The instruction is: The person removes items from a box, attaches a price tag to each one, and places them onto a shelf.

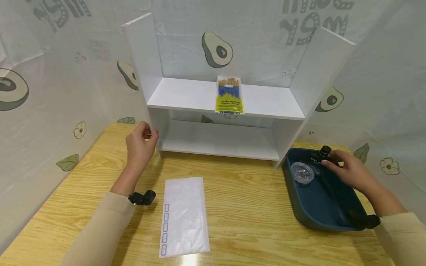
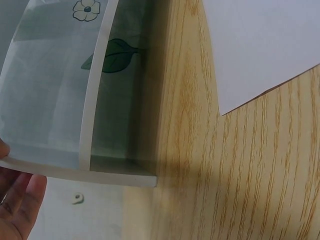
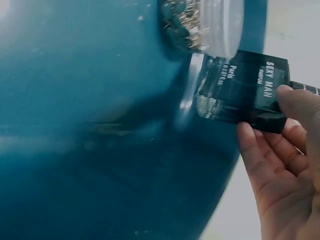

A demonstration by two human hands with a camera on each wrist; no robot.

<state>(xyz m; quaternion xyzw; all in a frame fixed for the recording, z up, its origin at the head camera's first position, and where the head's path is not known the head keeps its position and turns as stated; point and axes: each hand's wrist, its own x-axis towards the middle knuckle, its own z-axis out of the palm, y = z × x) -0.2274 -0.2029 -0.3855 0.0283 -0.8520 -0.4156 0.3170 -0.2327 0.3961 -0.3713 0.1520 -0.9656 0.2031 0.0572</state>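
Note:
In the head view my right hand (image 1: 349, 168) is over the dark blue bin (image 1: 332, 221) at the right, its thumb and fingers gripping a dark perfume bottle (image 1: 314, 159) with a black cap. The right wrist view shows the "SEXY MAN" label on that perfume bottle (image 3: 245, 90); its base is beside a clear round tub (image 3: 220, 25) of small metallic pieces. My left hand (image 1: 141, 144) holds the left side panel of the white shelf unit (image 1: 219, 140), the thumb on the inner face and fingers (image 2: 30, 200) on the outer.
A pack of artist brushes (image 1: 229, 96) lies on the upper shelf, jutting slightly over its front edge. On the wooden table (image 1: 246, 207), a white sheet (image 1: 186, 218) with small printed boxes lies in front of the unit. An avocado-print curtain (image 1: 186, 44) hangs behind.

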